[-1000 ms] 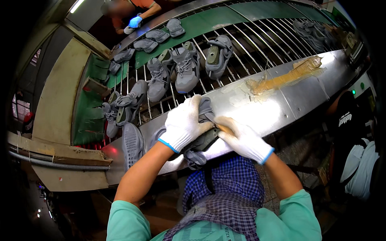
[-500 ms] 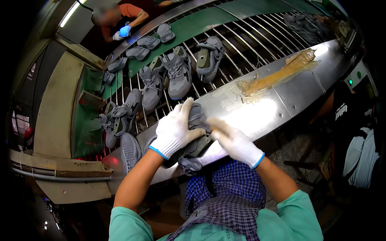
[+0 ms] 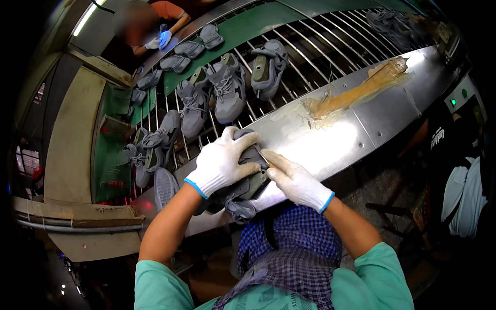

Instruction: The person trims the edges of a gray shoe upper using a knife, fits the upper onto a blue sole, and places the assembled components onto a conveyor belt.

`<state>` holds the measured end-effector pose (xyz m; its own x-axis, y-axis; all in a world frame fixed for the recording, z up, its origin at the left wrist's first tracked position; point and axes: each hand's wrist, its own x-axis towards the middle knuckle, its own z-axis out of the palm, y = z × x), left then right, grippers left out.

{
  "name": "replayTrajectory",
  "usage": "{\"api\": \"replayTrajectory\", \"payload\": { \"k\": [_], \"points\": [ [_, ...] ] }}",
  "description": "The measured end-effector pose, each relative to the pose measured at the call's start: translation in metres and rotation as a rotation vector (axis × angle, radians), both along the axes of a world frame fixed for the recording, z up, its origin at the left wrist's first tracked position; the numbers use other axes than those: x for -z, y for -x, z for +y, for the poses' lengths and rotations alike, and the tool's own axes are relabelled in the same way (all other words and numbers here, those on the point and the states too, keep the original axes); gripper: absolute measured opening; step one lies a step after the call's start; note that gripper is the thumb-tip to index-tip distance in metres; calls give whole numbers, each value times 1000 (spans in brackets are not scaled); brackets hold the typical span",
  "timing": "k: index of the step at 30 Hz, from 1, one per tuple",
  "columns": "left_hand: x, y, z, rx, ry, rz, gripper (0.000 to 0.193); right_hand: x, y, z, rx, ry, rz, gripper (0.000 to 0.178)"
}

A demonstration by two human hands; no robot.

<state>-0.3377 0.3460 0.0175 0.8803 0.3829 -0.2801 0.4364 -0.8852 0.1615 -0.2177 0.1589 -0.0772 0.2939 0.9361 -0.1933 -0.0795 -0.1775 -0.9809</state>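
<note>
A grey shoe (image 3: 250,154) lies on the metal ledge in front of me, with a dark olive shoe last (image 3: 257,182) in it. My left hand (image 3: 219,160), in a white knit glove, grips the shoe from above with its fingers spread across the upper. From the right, my gloved right hand (image 3: 297,181) pinches a thin tool with a slim metal tip (image 3: 260,152) against the shoe's edge. Most of the tool is hidden by the fingers. Beside my left wrist lies another grey shoe (image 3: 240,211), partly covered.
Several laced grey shoes (image 3: 230,98) on lasts stand on the metal roller conveyor (image 3: 310,49). A shoe (image 3: 165,188) shows its sole at left. Brown tape (image 3: 356,95) covers part of the steel ledge (image 3: 377,119). Across the line, a gloved co-worker (image 3: 173,18) works.
My right hand has shifted slightly left and its motion blur is gone, showing the tool's tip. The left hand's fingers have spread over the shoe. The view has shifted slightly.
</note>
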Motion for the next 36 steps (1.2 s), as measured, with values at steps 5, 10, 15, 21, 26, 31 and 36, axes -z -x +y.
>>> {"api": "replayTrajectory", "payload": {
  "k": [5,10,15,21,26,31,36],
  "points": [
    [6,4,5,-18,-7,6,85,7,10,5,-38,-140,-27,54],
    [7,-2,8,33,-15,-9,96,1,9,8,-120,-173,-214,52],
    [3,2,9,-24,-16,34,108,-25,-1,26,-322,-121,-337,51],
    [-12,54,35,-27,253,-210,106,-27,-8,-11,-350,-89,-338,52],
    [-28,122,47,-275,374,-251,72,-35,8,-21,-298,-50,-416,50],
    [-11,150,33,-196,197,-403,50,-51,25,-5,-320,-66,-616,46],
    [5,116,27,-108,11,-531,35,-68,26,1,-200,43,-772,49]
  ]
}}
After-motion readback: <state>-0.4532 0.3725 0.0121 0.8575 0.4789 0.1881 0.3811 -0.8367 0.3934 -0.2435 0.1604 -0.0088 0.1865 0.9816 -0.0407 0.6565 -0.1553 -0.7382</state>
